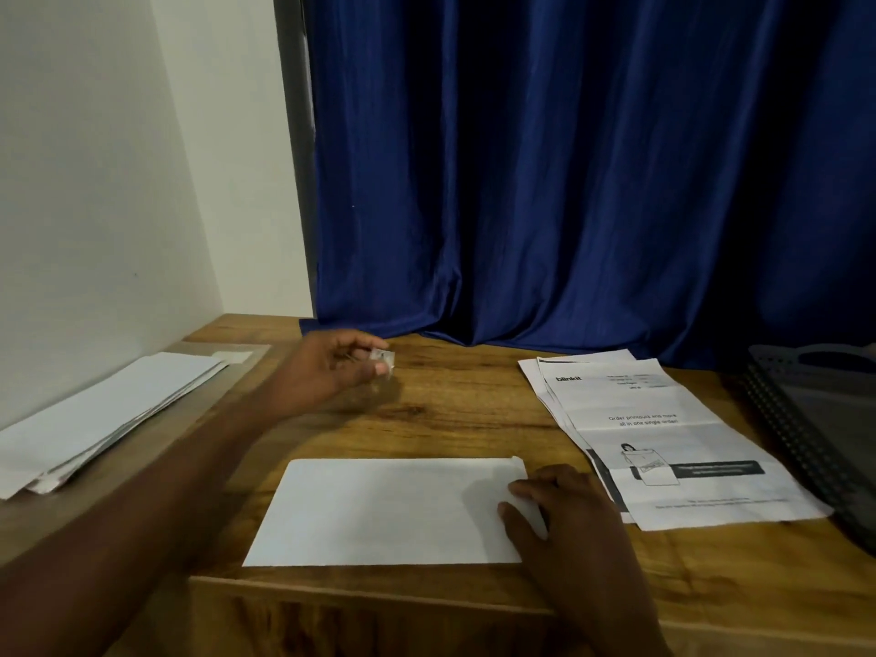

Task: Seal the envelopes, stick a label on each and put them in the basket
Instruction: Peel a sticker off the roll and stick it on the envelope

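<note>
A white envelope (388, 512) lies flat on the wooden table (450, 400) in front of me, its flap end to the right. My right hand (564, 509) rests on that right end, fingers curled over the flap. My left hand (332, 367) is raised over the table behind the envelope and pinches a small whitish piece (385, 361) between thumb and fingers; what the piece is cannot be told. A stack of white envelopes (104, 419) lies at the far left. The dark perforated basket (815, 438) stands at the right edge.
Several printed sheets (663, 438) lie between the envelope and the basket. A blue curtain (592, 173) hangs behind the table and a white wall (95, 182) closes the left side. The table's front edge runs just below the envelope.
</note>
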